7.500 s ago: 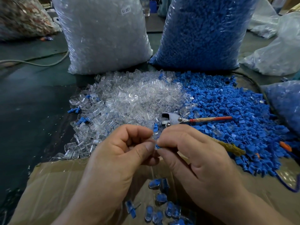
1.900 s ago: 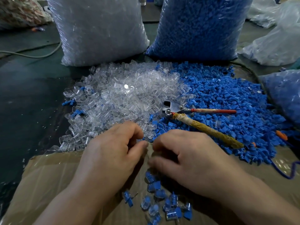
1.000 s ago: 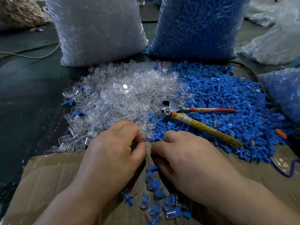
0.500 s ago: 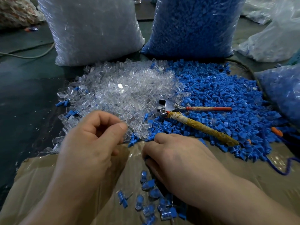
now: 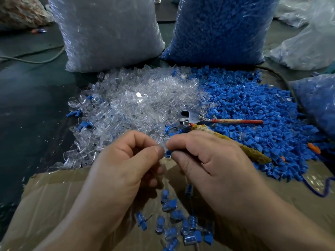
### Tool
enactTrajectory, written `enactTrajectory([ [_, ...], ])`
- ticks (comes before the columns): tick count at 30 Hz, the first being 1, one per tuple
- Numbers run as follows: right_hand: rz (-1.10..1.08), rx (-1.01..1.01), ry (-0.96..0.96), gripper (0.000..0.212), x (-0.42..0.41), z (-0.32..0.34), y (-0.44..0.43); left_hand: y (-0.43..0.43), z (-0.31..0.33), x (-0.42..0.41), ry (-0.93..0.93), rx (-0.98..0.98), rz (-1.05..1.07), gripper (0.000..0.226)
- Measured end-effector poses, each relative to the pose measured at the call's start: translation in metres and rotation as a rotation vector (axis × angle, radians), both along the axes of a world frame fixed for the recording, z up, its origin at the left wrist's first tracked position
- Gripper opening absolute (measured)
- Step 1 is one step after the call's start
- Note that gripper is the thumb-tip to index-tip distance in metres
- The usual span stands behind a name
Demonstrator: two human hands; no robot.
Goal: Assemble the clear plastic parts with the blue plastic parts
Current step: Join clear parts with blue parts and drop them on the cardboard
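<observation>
Piles: the clear pile (image 5: 137,105) and the blue pile (image 5: 253,109) are both big, so I judge most of the work is left.
Cardboard (image 5: 54,196): a small cluster of joined pieces (image 5: 174,223) lies done.
Hands: my left hand (image 5: 123,169) pinches a clear part (image 5: 161,143) and my right hand (image 5: 208,160) pinches a blue part (image 5: 169,153), with the tips meeting.
Change: half a second ago my hands were apart.

A metal hand tool (image 5: 192,118) with one red handle (image 5: 237,121) and one yellowish wrapped handle (image 5: 253,153) lies mid-surface, a brown cardboard sheet (image 5: 54,192) covers the near edge, a pale cable (image 5: 36,60) snakes along the far left, a blue cord (image 5: 317,189) curls at the right edge, and pale plastic bags (image 5: 304,46) slump in the far right corner.
</observation>
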State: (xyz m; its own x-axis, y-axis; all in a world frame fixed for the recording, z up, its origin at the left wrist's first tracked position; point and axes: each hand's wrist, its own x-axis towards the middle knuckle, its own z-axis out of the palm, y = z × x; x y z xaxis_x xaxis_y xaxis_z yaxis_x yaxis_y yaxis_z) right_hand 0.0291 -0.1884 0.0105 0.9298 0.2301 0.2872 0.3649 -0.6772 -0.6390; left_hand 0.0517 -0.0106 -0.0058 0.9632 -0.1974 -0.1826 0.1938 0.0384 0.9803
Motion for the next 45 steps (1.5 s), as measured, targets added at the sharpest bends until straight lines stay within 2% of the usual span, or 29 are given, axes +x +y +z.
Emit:
enactTrajectory([
  [7,-0.068,0.018,-0.090,0.007,0.001,-0.003,0.002,-0.006,0.004,-0.001,-0.065,-0.079,0.028,0.031],
  [9,-0.052,-0.051,-0.106,0.012,0.002,-0.003,0.003,-0.006,0.003,-0.002,-0.079,-0.044,0.008,0.034],
  [14,-0.022,-0.180,-0.176,0.024,0.001,-0.002,0.006,-0.008,-0.001,-0.004,-0.157,0.052,-0.008,0.023],
  [16,0.023,-0.193,-0.138,0.032,0.000,-0.002,0.007,-0.007,-0.004,-0.003,-0.165,0.101,0.012,0.015],
  [18,0.038,-0.211,-0.093,0.036,0.000,0.000,0.005,-0.005,-0.006,-0.003,-0.176,0.162,0.029,0.017],
  [21,-0.137,-0.415,-0.117,0.042,0.008,0.002,-0.011,-0.003,-0.004,-0.001,-0.143,0.167,0.045,0.022],
  [24,-0.314,-0.662,0.111,0.071,0.019,0.006,-0.037,0.001,-0.002,0.000,-0.102,0.148,0.039,0.025],
  [26,-0.344,-0.737,0.217,0.078,0.024,0.003,-0.052,0.002,0.000,0.001,-0.075,0.108,0.039,0.025],
  [29,-0.351,-0.781,0.218,0.079,0.031,-0.001,-0.059,0.002,0.002,0.002,-0.057,0.082,0.040,0.022],
  [37,-0.366,-0.744,0.123,0.052,0.036,0.004,-0.058,0.001,0.003,0.002,-0.034,0.031,0.038,0.025],
  [40,-0.428,-0.645,0.033,0.052,0.033,0.011,-0.057,0.003,0.002,0.003,-0.062,0.018,0.047,0.023],
  [43,-0.315,-0.450,-0.024,0.047,0.022,0.021,-0.049,0.005,-0.002,0.005,-0.129,0.033,0.080,0.022],
  [45,-0.194,-0.420,-0.024,0.040,0.012,0.024,-0.039,0.007,-0.004,0.006,-0.197,0.059,0.090,0.017],
])
